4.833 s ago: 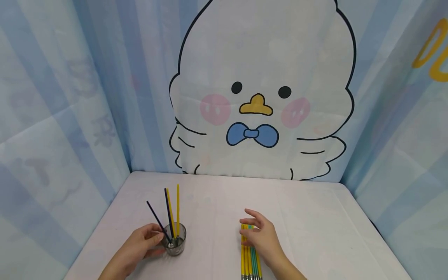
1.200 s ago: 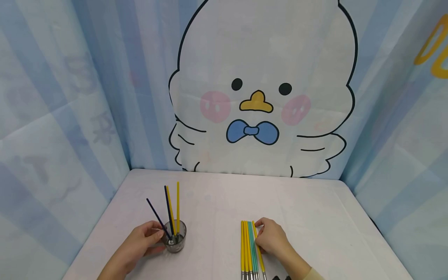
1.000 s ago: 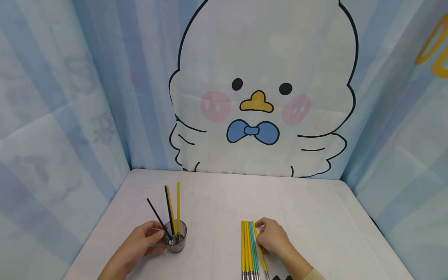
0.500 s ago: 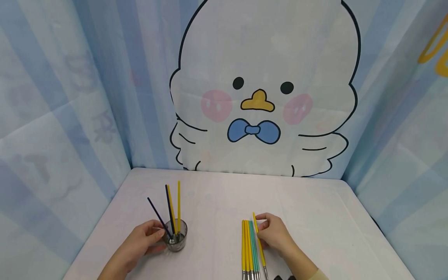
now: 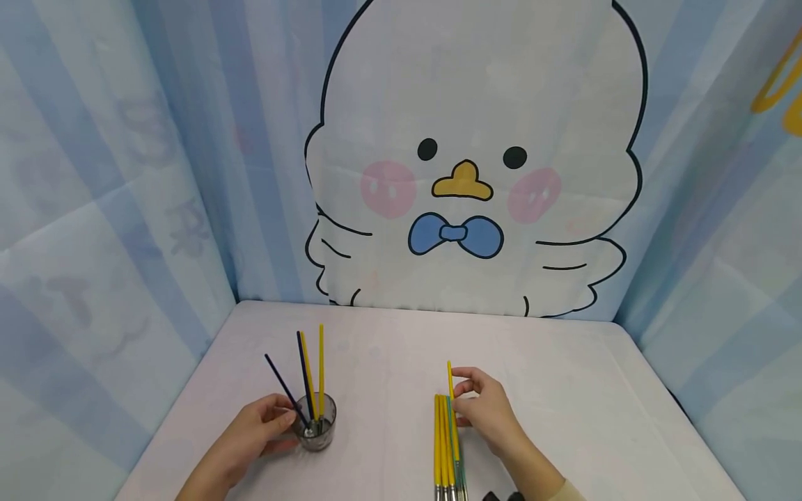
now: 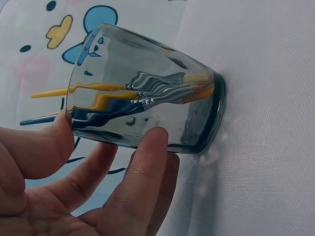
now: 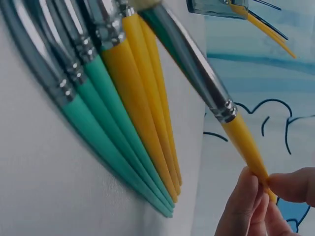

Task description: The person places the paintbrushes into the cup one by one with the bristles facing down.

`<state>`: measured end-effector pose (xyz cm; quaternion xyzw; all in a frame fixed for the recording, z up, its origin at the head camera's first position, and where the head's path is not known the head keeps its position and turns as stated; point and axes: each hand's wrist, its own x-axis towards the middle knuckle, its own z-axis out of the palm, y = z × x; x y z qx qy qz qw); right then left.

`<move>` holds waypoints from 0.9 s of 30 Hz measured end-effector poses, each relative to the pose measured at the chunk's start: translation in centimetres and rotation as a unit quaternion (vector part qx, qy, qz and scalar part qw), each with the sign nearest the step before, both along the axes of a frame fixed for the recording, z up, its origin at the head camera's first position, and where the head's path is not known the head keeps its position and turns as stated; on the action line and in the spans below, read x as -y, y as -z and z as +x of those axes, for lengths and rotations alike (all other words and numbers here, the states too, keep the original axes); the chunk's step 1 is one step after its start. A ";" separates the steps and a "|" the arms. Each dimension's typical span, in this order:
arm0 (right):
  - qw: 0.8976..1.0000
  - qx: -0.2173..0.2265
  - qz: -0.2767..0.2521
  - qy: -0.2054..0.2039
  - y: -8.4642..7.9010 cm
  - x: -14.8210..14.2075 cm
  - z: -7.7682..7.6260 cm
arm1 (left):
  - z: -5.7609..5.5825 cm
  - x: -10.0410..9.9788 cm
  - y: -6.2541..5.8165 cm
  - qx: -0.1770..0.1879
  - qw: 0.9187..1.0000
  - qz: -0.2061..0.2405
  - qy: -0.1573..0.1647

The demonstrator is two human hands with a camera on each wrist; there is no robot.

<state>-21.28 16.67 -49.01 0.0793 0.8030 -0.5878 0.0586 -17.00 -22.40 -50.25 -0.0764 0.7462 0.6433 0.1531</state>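
My left hand (image 5: 253,431) steadies a clear grey drinking glass (image 6: 187,118) on the table, thumb at its rim and fingers against its side. In the glass stand yellow paintbrushes (image 5: 321,362) and dark blue paintbrushes (image 5: 280,384), bristles down. To the right, my right hand (image 5: 490,410) pinches one yellow paintbrush (image 7: 244,142) near the end of its handle, with its metal ferrule toward the wrist camera. That brush is raised over a row of yellow paintbrushes (image 7: 135,88) and green paintbrushes (image 7: 110,118) lying side by side on the table.
The white-covered table (image 5: 376,362) is bounded by light blue curtains (image 5: 94,243) left and right. At the back hangs a cloth with a cartoon bird (image 5: 464,125). Small dark objects (image 5: 491,497) show at the bottom edge, below my right forearm.
My right hand has drawn the rightmost yellow paintbrush away from the row, then lifted it up and slightly left over the green ones. My left hand stays at the glass.
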 end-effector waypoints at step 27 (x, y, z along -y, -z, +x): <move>0.986 -0.069 -0.146 0.034 -1.7 4.7 -0.8 | -0.1 -0.1 0.0 0.001 1.000 -0.002 -0.007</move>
